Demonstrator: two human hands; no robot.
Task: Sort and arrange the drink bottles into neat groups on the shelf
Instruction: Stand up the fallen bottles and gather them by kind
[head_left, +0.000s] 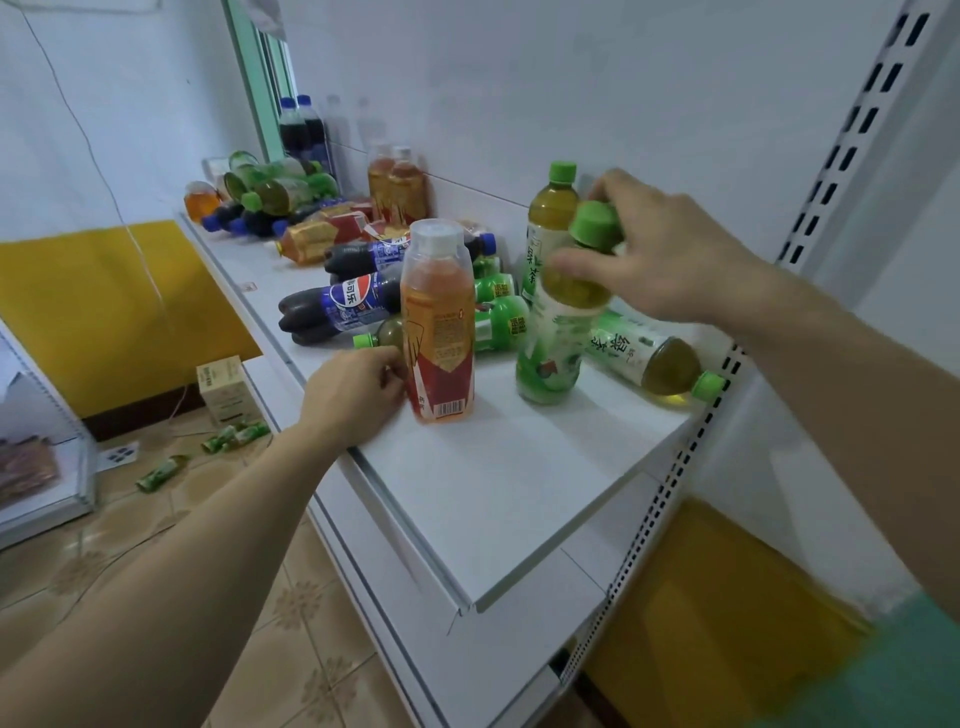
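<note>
Left hand (358, 384) fingers curl on the upright orange tea bottle (439, 322); at its 3 o'clock, right hand (660, 249) pinches a tilted, seemingly half-full green tea bottle (563, 317).

Bare forearms, a green sleeve (883, 670) (right arm only).

The shelf (519, 493) is formed of smooth white board with a matt finish, and its perforated uprights (852, 124) look like painted metal. The orange tea bottle (439, 322) is made of clear glossy plastic, wrapped in a shiny printed film and closed by a translucent cap. The green tea bottle (563, 317) is likewise moulded in clear plastic (its green cap looks duller). The cola bottles (337, 306) are seen as dark, glossy plastic. The floor (291, 613) is laid with patterned tiles of slight sheen, and a small carton (224, 389) on it appears to be of matt card.
</note>
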